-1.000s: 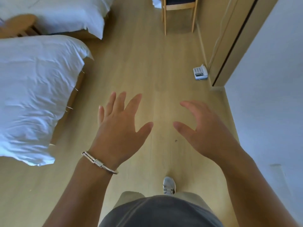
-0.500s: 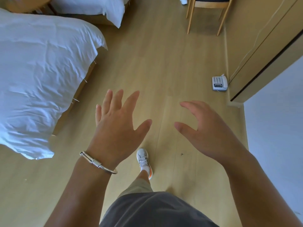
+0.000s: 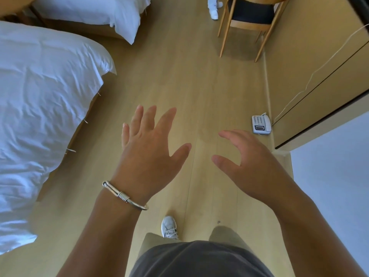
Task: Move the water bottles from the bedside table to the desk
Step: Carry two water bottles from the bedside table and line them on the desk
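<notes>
— Since a moment ago, what is changing?
— More of the wooden chair (image 3: 246,27) is coming into view; the white corded telephone (image 3: 261,124) is sliding rightward.
— And now?
— Rumpled white bedding (image 3: 44,100) is lying left over smooth plank flooring (image 3: 179,76). Left hand (image 3: 147,154), metal bangle (image 3: 123,195) at its wrist, is spreading flat, empty; right hand (image 3: 249,162) is curving loosely, empty. No water bottles showing.

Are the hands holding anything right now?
No. The left hand and right hand are both empty, fingers spread out above the floor. No water bottle is in view.
</notes>
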